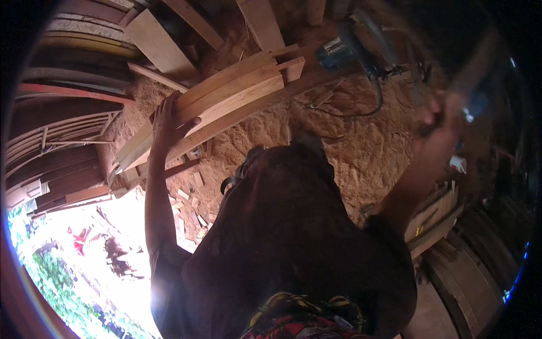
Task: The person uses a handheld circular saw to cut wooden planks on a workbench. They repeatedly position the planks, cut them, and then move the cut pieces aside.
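Observation:
My left hand (165, 125) grips a long, pale wooden beam (240, 97), its fingers over the far side and its thumb on the near side. The beam lies slantwise, its right end farther from me. Beside that end is a short wooden block (292, 69). Off to the right, my right hand (443, 125) is raised well apart from the beam and blurred by motion. Its fingers look curled; a faint, smeared streak runs up from it, and I cannot make out what it holds.
A teal power tool (334, 55) with a black cable (377, 96) sits beyond the beam's right end. Sawdust (361, 150) covers the ground, with wood offcuts (197, 179) at the left. Boards (161, 45) lie at the back; more timber (435, 223) is at the right.

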`<action>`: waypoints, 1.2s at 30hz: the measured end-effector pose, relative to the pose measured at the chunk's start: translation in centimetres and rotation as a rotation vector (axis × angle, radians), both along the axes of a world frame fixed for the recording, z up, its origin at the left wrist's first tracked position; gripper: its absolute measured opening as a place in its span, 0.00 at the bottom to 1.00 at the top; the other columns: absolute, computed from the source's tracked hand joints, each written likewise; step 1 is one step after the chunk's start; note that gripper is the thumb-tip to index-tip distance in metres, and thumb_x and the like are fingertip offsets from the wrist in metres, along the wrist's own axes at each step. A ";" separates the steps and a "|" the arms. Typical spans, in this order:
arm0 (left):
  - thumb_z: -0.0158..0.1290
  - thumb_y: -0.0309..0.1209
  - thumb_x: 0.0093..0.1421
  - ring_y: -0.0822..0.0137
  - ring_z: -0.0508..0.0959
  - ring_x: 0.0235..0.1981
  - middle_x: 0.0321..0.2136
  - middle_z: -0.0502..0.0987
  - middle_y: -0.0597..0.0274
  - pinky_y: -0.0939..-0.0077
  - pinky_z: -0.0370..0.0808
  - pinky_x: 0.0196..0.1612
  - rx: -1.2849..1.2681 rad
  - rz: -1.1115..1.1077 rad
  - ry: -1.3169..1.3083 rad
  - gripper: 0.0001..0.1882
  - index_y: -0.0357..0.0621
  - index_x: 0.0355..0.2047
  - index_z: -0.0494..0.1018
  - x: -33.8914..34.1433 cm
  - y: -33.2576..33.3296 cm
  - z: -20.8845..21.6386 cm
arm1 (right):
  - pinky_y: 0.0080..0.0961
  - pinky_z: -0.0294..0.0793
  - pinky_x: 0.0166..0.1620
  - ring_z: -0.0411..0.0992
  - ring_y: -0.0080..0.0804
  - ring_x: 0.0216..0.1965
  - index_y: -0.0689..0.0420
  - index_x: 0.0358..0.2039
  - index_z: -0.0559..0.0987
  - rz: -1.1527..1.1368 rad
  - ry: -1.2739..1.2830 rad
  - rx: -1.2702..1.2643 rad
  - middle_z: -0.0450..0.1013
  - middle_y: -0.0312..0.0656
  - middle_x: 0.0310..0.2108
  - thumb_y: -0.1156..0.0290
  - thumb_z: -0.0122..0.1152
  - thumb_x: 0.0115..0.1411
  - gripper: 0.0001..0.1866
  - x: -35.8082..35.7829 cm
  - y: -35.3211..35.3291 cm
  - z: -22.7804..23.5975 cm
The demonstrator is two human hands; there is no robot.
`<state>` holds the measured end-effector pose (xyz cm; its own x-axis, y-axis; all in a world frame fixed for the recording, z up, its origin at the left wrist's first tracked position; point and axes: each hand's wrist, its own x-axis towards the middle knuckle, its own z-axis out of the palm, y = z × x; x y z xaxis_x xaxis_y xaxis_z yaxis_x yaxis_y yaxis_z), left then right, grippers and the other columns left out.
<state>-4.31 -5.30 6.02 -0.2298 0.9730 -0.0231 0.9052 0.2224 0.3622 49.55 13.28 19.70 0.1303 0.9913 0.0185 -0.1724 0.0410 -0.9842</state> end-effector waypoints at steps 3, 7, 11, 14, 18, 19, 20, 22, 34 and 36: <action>0.59 0.61 0.64 0.55 0.70 0.65 0.65 0.70 0.53 0.55 0.65 0.67 0.184 0.005 -0.700 0.46 0.46 0.72 0.62 -3.9 -1.2 -1.2 | 0.24 0.66 0.25 0.66 0.22 0.20 0.59 0.37 0.78 0.091 -0.014 -0.253 0.70 0.34 0.22 0.55 0.58 0.73 0.18 -7.4 -5.1 -0.6; 0.35 0.64 0.75 0.57 0.74 0.62 0.59 0.77 0.51 0.57 0.65 0.69 0.175 0.144 -0.849 0.43 0.34 0.67 0.68 -5.9 -0.7 1.5 | 0.24 0.65 0.23 0.65 0.20 0.18 0.59 0.34 0.76 0.543 -0.167 -0.304 0.68 0.33 0.19 0.56 0.53 0.75 0.19 -13.6 -10.1 -5.8; 0.36 0.54 0.78 0.61 0.79 0.54 0.49 0.83 0.53 0.65 0.69 0.65 0.036 0.159 -0.555 0.35 0.32 0.56 0.78 -10.2 -2.7 0.6 | 0.23 0.65 0.23 0.65 0.20 0.18 0.60 0.35 0.72 0.859 -0.015 -0.413 0.68 0.34 0.20 0.56 0.51 0.77 0.19 -19.2 -12.2 -11.3; 0.46 0.45 0.77 0.69 0.80 0.50 0.45 0.84 0.56 0.71 0.72 0.60 0.025 0.117 -0.365 0.25 0.34 0.52 0.81 -10.6 -3.7 -0.1 | 0.23 0.65 0.22 0.66 0.20 0.18 0.59 0.35 0.71 0.883 0.050 -0.481 0.68 0.34 0.20 0.58 0.51 0.77 0.18 -22.3 -12.4 -12.6; 0.62 0.37 0.69 0.78 0.77 0.40 0.37 0.84 0.65 0.79 0.74 0.47 0.075 0.169 -0.483 0.15 0.37 0.46 0.83 -9.2 -3.3 -0.1 | 0.25 0.66 0.21 0.66 0.20 0.18 0.59 0.35 0.71 0.843 -0.021 -0.422 0.68 0.34 0.21 0.59 0.51 0.77 0.17 -24.3 -10.9 -13.9; 0.62 0.37 0.69 0.78 0.76 0.39 0.35 0.83 0.67 0.80 0.73 0.46 0.028 0.214 -0.465 0.15 0.37 0.45 0.82 -9.0 -3.1 0.2 | 0.25 0.66 0.21 0.67 0.21 0.18 0.59 0.36 0.71 0.841 -0.030 -0.404 0.68 0.34 0.21 0.59 0.51 0.77 0.17 -24.8 -10.6 -14.3; 0.62 0.38 0.69 0.79 0.75 0.38 0.34 0.82 0.68 0.80 0.72 0.44 -0.020 0.259 -0.448 0.14 0.37 0.43 0.82 -8.9 -2.9 0.6 | 0.26 0.66 0.21 0.66 0.21 0.18 0.59 0.36 0.71 0.833 -0.008 -0.407 0.68 0.34 0.21 0.59 0.51 0.77 0.17 -25.4 -10.6 -14.6; 0.62 0.38 0.69 0.80 0.74 0.37 0.31 0.80 0.70 0.81 0.71 0.42 -0.063 0.298 -0.412 0.14 0.37 0.40 0.81 -9.5 -2.7 0.9 | 0.26 0.66 0.21 0.66 0.21 0.17 0.60 0.37 0.71 0.814 0.044 -0.413 0.68 0.35 0.22 0.58 0.51 0.77 0.17 -26.5 -10.4 -15.0; 0.61 0.35 0.70 0.77 0.77 0.39 0.38 0.82 0.65 0.80 0.74 0.45 0.183 0.218 -0.484 0.17 0.34 0.51 0.77 -8.6 -2.9 -0.1 | 0.26 0.68 0.20 0.67 0.22 0.16 0.62 0.38 0.72 0.799 0.029 -0.413 0.69 0.35 0.21 0.58 0.52 0.77 0.18 -28.1 -9.9 -15.3; 0.62 0.36 0.70 0.77 0.78 0.40 0.38 0.82 0.65 0.79 0.74 0.45 0.183 0.194 -0.453 0.18 0.34 0.51 0.78 -8.5 -2.5 0.1 | 0.25 0.68 0.20 0.67 0.22 0.16 0.62 0.38 0.72 0.780 0.046 -0.436 0.69 0.35 0.21 0.58 0.52 0.77 0.18 -28.1 -9.9 -15.1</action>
<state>-12.78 -7.83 6.10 -0.4129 0.9108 0.0043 0.5975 0.2673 0.7560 21.42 3.39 4.59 -0.5927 0.7159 -0.3690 -0.0346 -0.4804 -0.8764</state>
